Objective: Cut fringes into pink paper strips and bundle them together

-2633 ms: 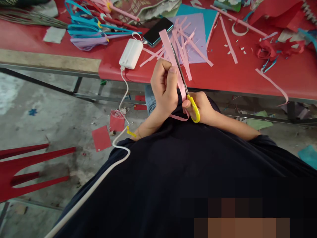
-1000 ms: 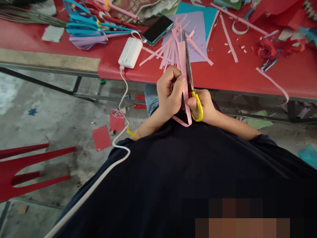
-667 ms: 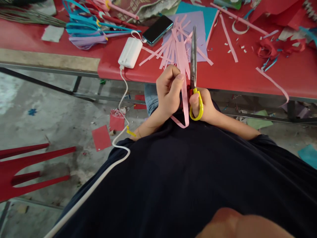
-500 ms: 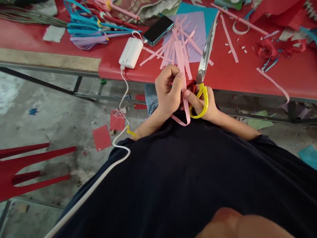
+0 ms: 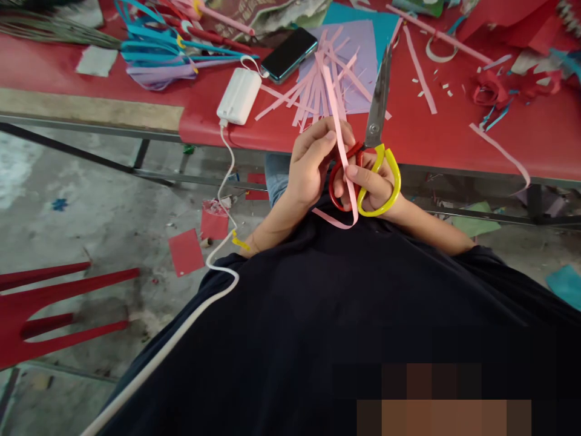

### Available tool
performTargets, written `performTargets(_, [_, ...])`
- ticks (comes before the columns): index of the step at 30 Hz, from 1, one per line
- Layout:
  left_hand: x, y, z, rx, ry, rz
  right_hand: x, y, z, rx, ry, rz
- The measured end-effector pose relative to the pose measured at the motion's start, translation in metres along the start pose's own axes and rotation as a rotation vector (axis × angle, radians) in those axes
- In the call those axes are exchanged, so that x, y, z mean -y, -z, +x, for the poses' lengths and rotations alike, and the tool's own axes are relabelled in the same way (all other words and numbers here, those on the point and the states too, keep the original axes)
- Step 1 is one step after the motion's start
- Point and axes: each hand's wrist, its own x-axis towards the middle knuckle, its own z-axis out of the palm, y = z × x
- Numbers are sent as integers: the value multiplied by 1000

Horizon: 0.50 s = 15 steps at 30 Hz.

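Note:
My left hand (image 5: 309, 158) is closed, its thumb and fingers pinching a long pink paper strip (image 5: 335, 109) just beyond the table's front edge. The strip's upper end rises over a pile of cut pink strips (image 5: 305, 100), and its lower end loops down against the dark shirt. In my right hand (image 5: 374, 181) is a pair of scissors (image 5: 379, 100) with one red and one yellow handle, blades together and pointing away from me. The right thumb also presses on the strip beside the handles. Some fingertips of both hands are hidden behind the strip and handles.
A phone (image 5: 289, 54) and a white power bank (image 5: 239, 95) with a cable (image 5: 231, 151) lie left of the strips on the red table (image 5: 422, 136). Purple paper (image 5: 365, 54) lies beneath the pile. Blue ribbon loops (image 5: 145, 51) sit farther left. A red stool (image 5: 18, 321) stands lower left.
The scissors have rolled and shifted slightly right, showing more of the red handle. The strip has turned to look narrower, and my left hand has moved slightly right.

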Motion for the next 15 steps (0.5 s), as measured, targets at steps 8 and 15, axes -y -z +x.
performTargets(8, [-2,-7,-3,35,73,16,-3,0,0,-13,24,-83])
performTargets(15, [-24,-14,-4,-224,-63,235,-7,0,-4,-41,132,-218])
